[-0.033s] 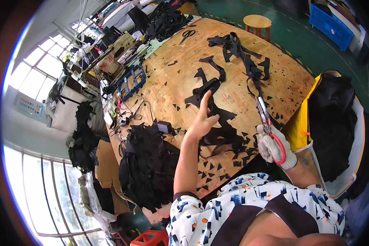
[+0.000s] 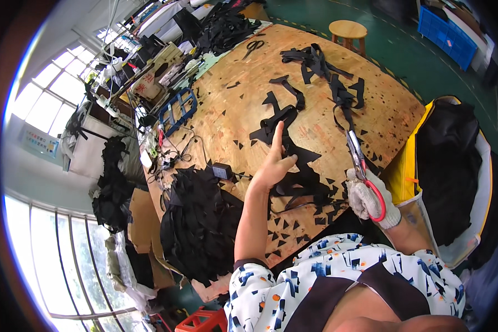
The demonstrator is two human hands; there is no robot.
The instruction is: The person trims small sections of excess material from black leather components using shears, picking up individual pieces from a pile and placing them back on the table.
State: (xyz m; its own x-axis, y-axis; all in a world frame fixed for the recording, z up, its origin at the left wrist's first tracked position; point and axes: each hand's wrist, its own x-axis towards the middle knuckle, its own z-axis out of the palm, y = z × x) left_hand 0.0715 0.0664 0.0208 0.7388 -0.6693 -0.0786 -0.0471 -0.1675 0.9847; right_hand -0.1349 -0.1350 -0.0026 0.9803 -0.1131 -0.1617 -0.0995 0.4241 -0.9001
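L hand [image 2: 272,166] is lying bare on the black fabric strip [image 2: 293,160] mid-bench, fingers together and extended, pinning it flat. R hand [image 2: 369,200], gloved, is gripping red-handled scissors [image 2: 358,160], fingers clamped through the loops, blades pointing far. Advice: keep fabric taut; keep L fingertips clear of the blade path.

Black fabric pieces [image 2: 293,152] on tan plywood table [image 2: 227,110], red-handled scissors [image 2: 365,177], white knit glove on right hand [image 2: 371,202], white shirt [image 2: 337,276] with blue, black, orange flecks, blue crate [image 2: 448,27], yellow-edged bin [image 2: 406,160]
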